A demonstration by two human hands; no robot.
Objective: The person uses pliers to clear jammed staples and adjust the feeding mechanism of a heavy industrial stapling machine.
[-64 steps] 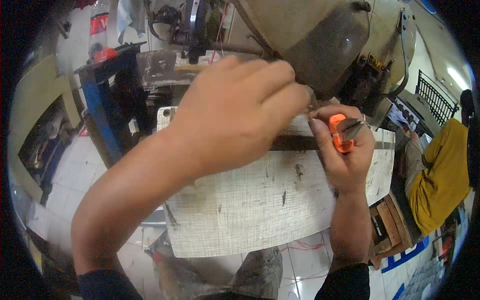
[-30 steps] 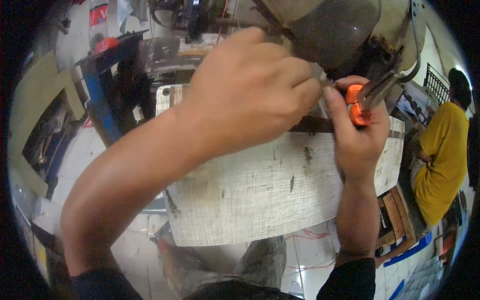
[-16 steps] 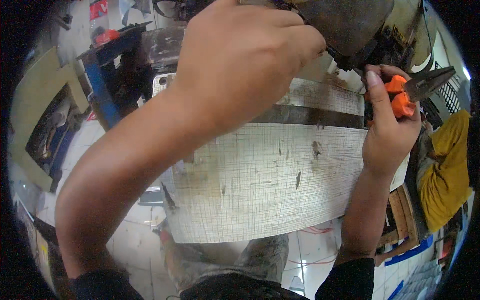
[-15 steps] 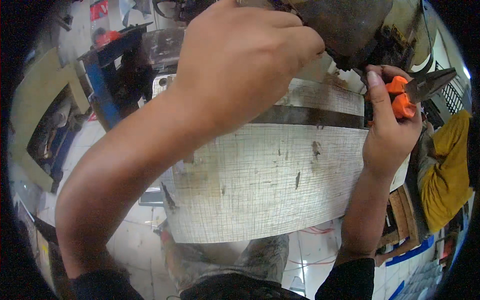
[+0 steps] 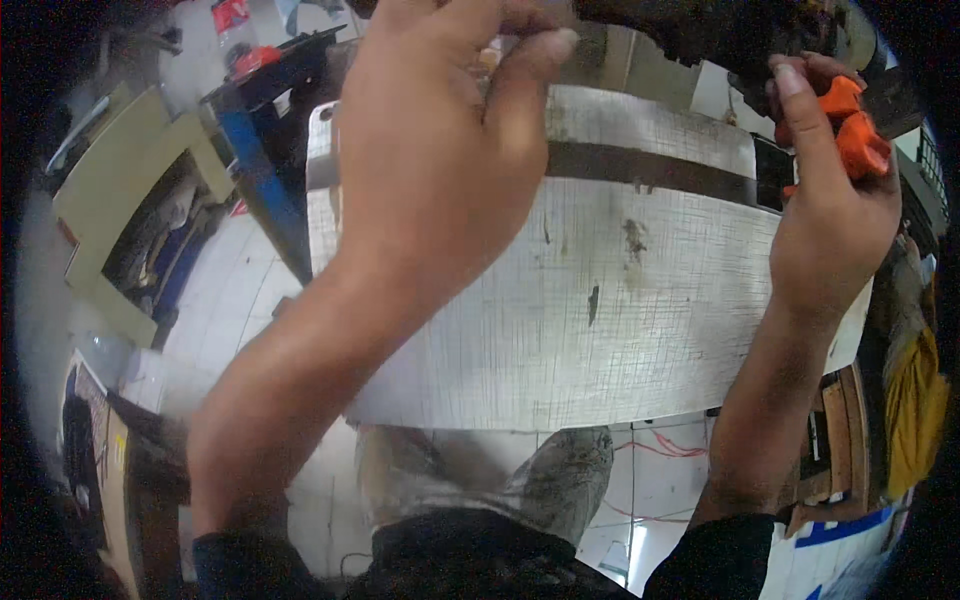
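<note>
Pliers with orange grips (image 5: 862,145) are held in my right hand (image 5: 835,215), their dark jaws pointing off to the right. That hand's thumb and a fingertip meet at the edge of a dark, dirty machine part (image 5: 700,30) along the top. My left hand (image 5: 430,150) is raised at the upper middle, its thumb and fingers brought together in a pinch near the same part. What lies between those fingertips, if anything, is hidden by blur and the picture's edge. Beneath both hands spreads a pale, scratched board (image 5: 520,330) with a dark band across it.
A blue-edged dark stand (image 5: 250,160) is beyond the board on the left, with a beige cut-out panel (image 5: 95,215) farther left. Yellow cloth (image 5: 915,420) hangs at the right above wooden framing (image 5: 845,440). Red cable (image 5: 660,445) runs over the tiled floor.
The view has shifted, so the machine part sits higher and more of the board's far side shows. My left hand has turned from a closed fist to a pinch; the right still grips the pliers.
</note>
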